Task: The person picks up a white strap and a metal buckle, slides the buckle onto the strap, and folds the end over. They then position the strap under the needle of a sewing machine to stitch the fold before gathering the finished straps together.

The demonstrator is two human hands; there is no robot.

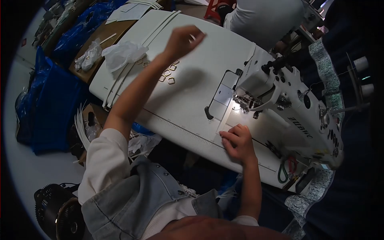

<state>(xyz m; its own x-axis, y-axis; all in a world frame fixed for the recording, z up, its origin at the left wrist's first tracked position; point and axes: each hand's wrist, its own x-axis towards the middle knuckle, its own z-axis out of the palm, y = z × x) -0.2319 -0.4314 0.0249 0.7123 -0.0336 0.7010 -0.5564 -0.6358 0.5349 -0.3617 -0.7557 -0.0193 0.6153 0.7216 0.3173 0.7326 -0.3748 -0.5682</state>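
Observation:
My left hand (182, 43) is raised over the far part of the white sewing table (208, 36). Its fingers are loosely bent, with a small gap and nothing visible between them. Below it lie several metal square rings (168, 73), close to my forearm. Beside the presser foot (245, 103) of the white sewing machine (288, 108), my right hand (240, 143) rests low, fingers bent together. Its fingertips are on a narrow white strip (227, 117) that runs toward the lit needle area. Part of the strip is hard to distinguish from the table.
A crumpled plastic bag (125, 55) and long white straps (160, 28) lie on the table's left side. Scissors with green and red handles (285, 170) are at the near right. Another person (266, 20) sits beyond the table. Blue plastic (52, 100) stands at left.

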